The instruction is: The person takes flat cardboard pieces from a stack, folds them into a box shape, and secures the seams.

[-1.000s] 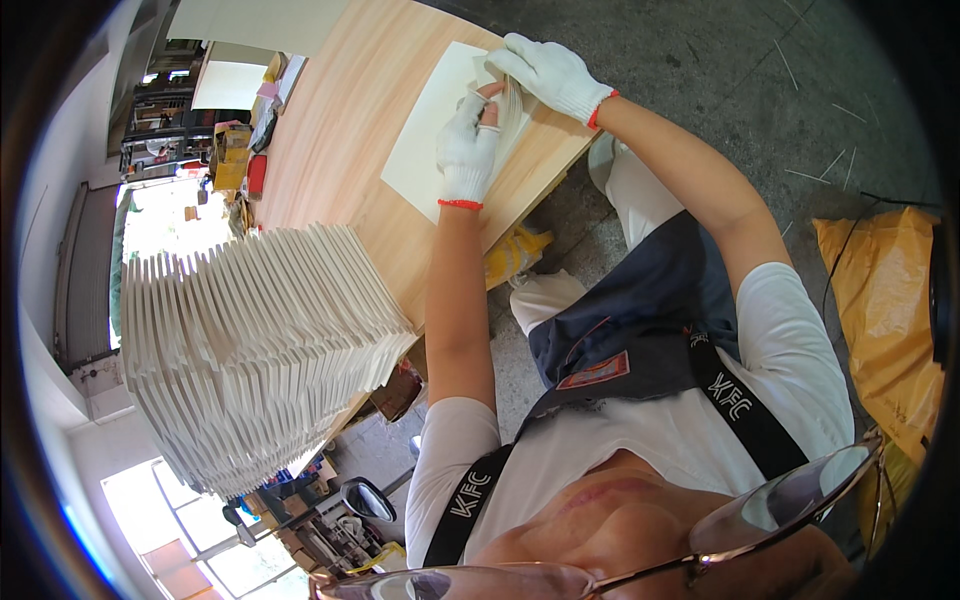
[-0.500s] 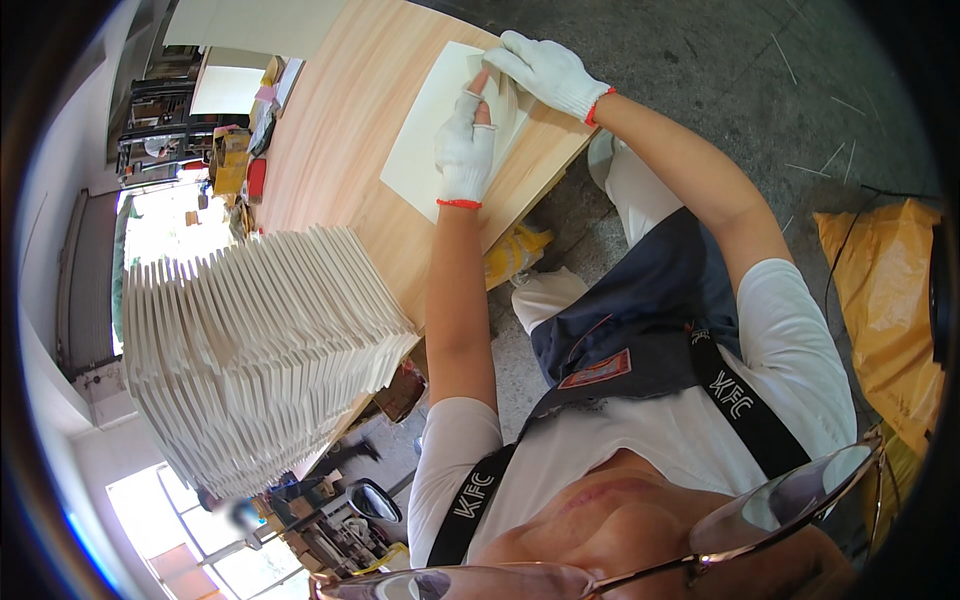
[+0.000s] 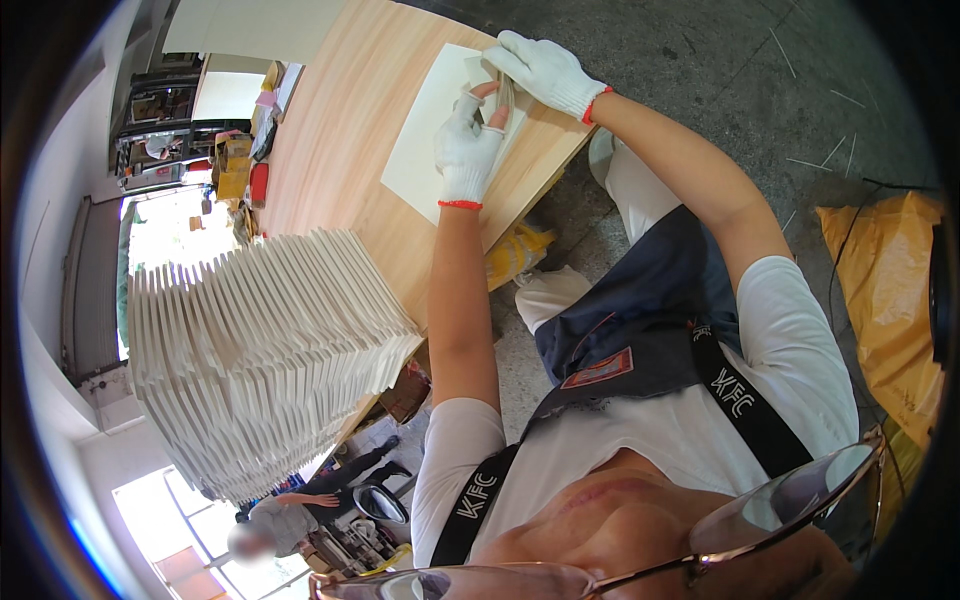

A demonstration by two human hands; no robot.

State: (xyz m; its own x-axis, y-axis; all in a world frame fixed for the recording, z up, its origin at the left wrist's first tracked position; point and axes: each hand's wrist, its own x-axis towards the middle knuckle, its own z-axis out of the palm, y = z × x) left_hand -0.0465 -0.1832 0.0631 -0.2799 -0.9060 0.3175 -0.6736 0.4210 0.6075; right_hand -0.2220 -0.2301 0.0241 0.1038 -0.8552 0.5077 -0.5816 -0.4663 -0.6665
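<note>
A white sheet of paper or thin card (image 3: 425,150) lies on the wood-grain tabletop, near its edge. A narrow folded strip (image 3: 506,98) of the sheet stands raised between my hands. My left hand (image 3: 468,150), in a white glove with bare fingertips, rests on the sheet. Its thumb and forefinger are spread apart, with the tips at the raised strip. From the far side, my right hand (image 3: 545,75), in a white glove with a red cuff, lies over the strip's upper end. Its fingers are pressed together on it, and their undersides are hidden.
A tall stack of white folded pieces (image 3: 270,340) stands on the table (image 3: 330,130) at the left. Yellow sacking (image 3: 885,310) is at the right. Boxes and small items (image 3: 235,165) line the far left. Another person (image 3: 300,515) is in the background, lower left.
My left thumb and forefinger have spread farther apart, and the strip beside them stands up more. My right hand stays nearly in place. The background person has come further into view.
</note>
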